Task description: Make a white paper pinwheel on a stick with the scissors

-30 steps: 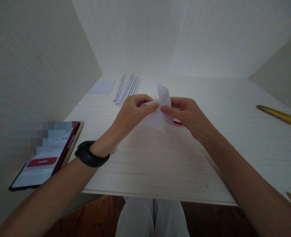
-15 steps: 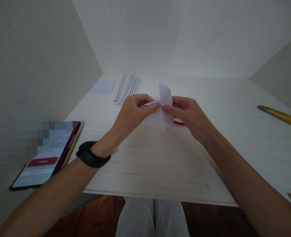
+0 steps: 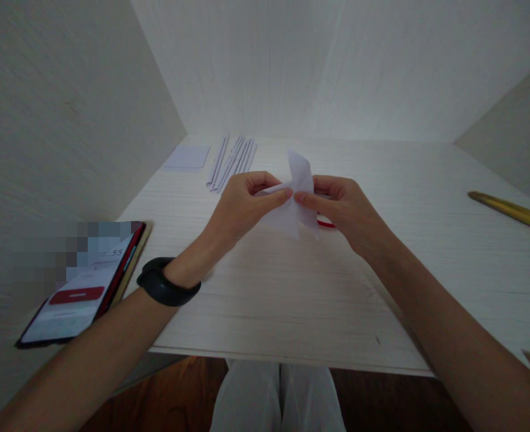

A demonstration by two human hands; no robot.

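Note:
A folded white sheet of paper point(image 3: 301, 171) is pinched between both hands above the middle of the table. My left hand point(image 3: 253, 195) grips its left part, thumb laid on top near the centre. From the other side my right hand point(image 3: 337, 201) holds it, thumb tip close to the left thumb. One flap stands up between the hands and other flaps hang below the thumbs. The fingers behind the paper are partly hidden. Just under my right hand shows a curved red thing point(image 3: 326, 224), mostly covered, whose kind I cannot make out.
Several folded paper strips point(image 3: 233, 162) lie at the back left, beside a flat stack of white paper point(image 3: 187, 156). A lit phone point(image 3: 80, 294) rests at the left. A long yellowish object point(image 3: 512, 210) lies far right on the white table point(image 3: 274, 300).
Almost nothing differs. Both hands keep the same pinch on the paper, and the view has shifted very slightly.

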